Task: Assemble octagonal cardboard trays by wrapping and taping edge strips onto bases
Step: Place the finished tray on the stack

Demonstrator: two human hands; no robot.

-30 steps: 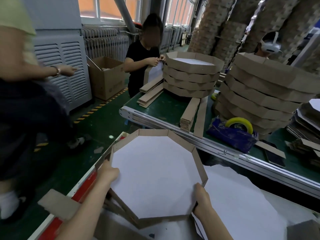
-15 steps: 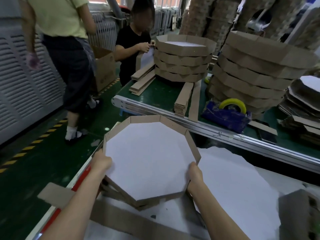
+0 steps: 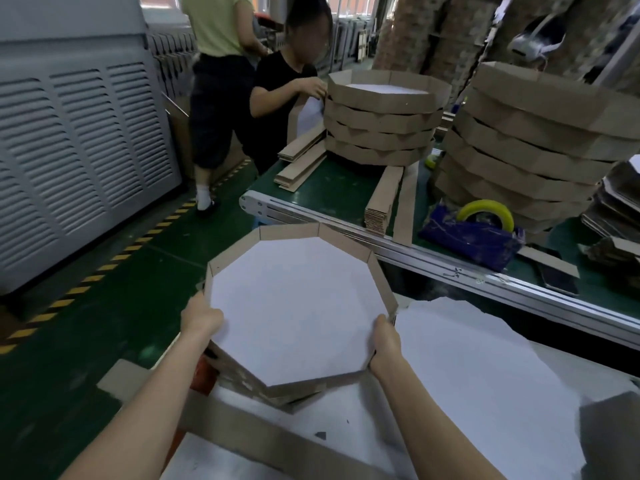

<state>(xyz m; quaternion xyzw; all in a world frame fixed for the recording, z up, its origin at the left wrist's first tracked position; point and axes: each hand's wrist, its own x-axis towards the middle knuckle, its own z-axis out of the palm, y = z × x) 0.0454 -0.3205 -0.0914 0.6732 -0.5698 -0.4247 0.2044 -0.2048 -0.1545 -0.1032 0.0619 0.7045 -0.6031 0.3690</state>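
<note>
I have the tray in front of me, over the near table. It is an eight-sided piece with a smooth, matt white base and a low wall of brown corrugated cardboard creased at each corner. On the far sides the wall stands up clear of the base. On the near sides I see only its outer face. Under it lies a pile of folded brown cardboard, and I cannot tell whether the tray rests on that or hangs just above.

To the right, flat white sheets with angled edges cover the table, just beside the tray. Beyond the tray's far wall runs a ribbed metal rail, with a dark gap between. To the left the table edge drops to green floor marked with a yellow-and-black stripe, open as far as a grey slatted cabinet.

Past the rail, on a green belt, stand a stack of finished trays, a taller stack, a bundle of cardboard strips and a yellow tape roll on a blue bag. A worker in black handles cardboard at the first stack.

My left hand grips the tray's near-left wall, fingers curled round the edge. My right hand grips the near-right corner likewise.
</note>
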